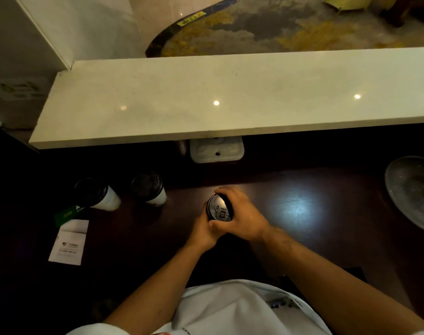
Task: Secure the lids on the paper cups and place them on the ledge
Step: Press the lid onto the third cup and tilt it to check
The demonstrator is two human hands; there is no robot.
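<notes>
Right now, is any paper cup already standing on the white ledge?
No, the ledge carries no cup; two lidded cups stand on the dark table below it, and both hands hold a third.

Your right hand point(240, 215) and left hand point(203, 232) cover the body of the black-lidded paper cup point(219, 210); only its lid shows, and the lid's markings are too small to read. Left of your hands, print on the white paper slip point(68, 241) is illegible. Far right of your right hand, the clear glass dish point(411, 189) is cut off by the frame edge.
</notes>
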